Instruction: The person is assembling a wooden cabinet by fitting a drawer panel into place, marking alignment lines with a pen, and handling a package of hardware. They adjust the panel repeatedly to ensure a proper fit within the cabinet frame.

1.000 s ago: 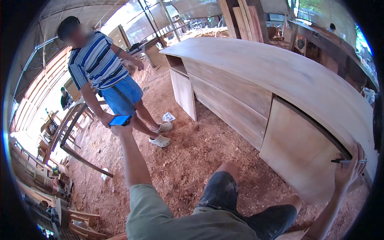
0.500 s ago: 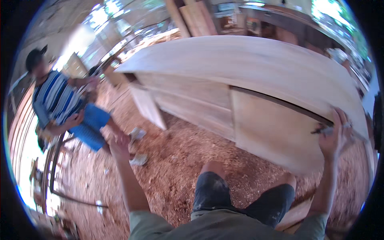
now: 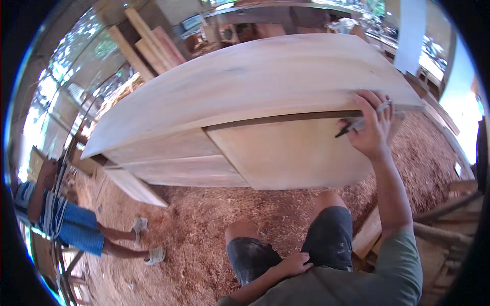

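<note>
In front of me stands a pale wooden desk-like cabinet with a broad, curved top (image 3: pixel 255 76). Beneath its front edge is a smooth light panel (image 3: pixel 286 148), with a dark gap along the upper side. My right hand (image 3: pixel 375 127) is closed on a grey pen-like marker (image 3: pixel 356 125) whose black end points left over the panel. Its fingers reach up by the top's edge near the right corner. My left hand (image 3: pixel 295 264) lies on my lap over dark shorts, its fingers loosely out with nothing seen in them.
Reddish wood shavings cover the floor (image 3: pixel 194 239). A person (image 3: pixel 76 219) in blue shorts stands at the left. Planks (image 3: pixel 153 46) lean at the back left, and more timber (image 3: pixel 444 234) lies to my right. A workbench (image 3: pixel 275 15) stands behind the cabinet.
My view has swung right, so cabinet and person appear farther left. My left hand has come down from its raised place to my lap. The right hand keeps the marker near the corner.
</note>
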### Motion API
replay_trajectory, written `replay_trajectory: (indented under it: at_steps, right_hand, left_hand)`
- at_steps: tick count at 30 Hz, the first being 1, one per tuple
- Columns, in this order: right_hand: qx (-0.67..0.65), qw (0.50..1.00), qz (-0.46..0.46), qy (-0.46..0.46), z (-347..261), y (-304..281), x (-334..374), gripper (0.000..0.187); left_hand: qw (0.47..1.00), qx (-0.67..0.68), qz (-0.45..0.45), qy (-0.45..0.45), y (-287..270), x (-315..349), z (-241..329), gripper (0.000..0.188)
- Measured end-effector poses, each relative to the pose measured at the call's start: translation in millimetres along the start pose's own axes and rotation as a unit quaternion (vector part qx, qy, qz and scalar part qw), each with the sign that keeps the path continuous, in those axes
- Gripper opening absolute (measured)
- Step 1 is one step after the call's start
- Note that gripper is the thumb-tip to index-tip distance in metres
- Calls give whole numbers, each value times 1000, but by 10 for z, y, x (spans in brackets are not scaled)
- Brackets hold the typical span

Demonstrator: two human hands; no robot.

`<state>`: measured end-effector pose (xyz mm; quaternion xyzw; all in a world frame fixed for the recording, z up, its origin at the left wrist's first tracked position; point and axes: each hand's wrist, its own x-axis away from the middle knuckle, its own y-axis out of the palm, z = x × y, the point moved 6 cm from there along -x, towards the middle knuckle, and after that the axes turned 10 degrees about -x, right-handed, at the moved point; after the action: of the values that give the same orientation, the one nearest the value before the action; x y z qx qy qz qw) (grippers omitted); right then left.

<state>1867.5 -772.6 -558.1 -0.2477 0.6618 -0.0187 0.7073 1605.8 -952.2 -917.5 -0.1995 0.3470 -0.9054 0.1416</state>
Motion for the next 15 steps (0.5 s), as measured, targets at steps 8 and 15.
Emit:
replay_trajectory:
  at_steps: [8,15]
  right_hand:
    - [3,1000,9,-19,-3,22,5,68]
    - [19,1000,17,-17,40,-30,43,68]
  left_hand:
    - [982,189,16,-4,-441,507,-15,27]
    - [923,-143,-197,-297,-716,1711,-785,48]
